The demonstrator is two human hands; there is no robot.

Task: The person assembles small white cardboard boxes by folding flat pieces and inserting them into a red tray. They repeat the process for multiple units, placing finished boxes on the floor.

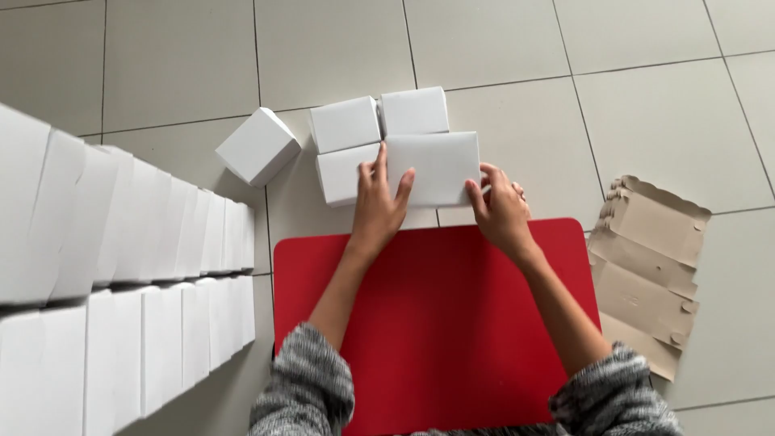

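Big red mat below, 3 finished boxes above, and both hands, left hand spread flat, right hand pinching its edge, hold the white box on the floor, where uneven pressure could buckle it.

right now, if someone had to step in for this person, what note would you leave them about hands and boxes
Left hand: flat on the white box just beyond the red mat.
Right hand: gripping that box's right end.
Around it: three closed white boxes sit beside it on the tiled floor, and one tilted box lies apart to the left.
Done: two long rows of finished boxes along the left.
Left: a stack of flat cardboard blanks waits unfolded on the right.
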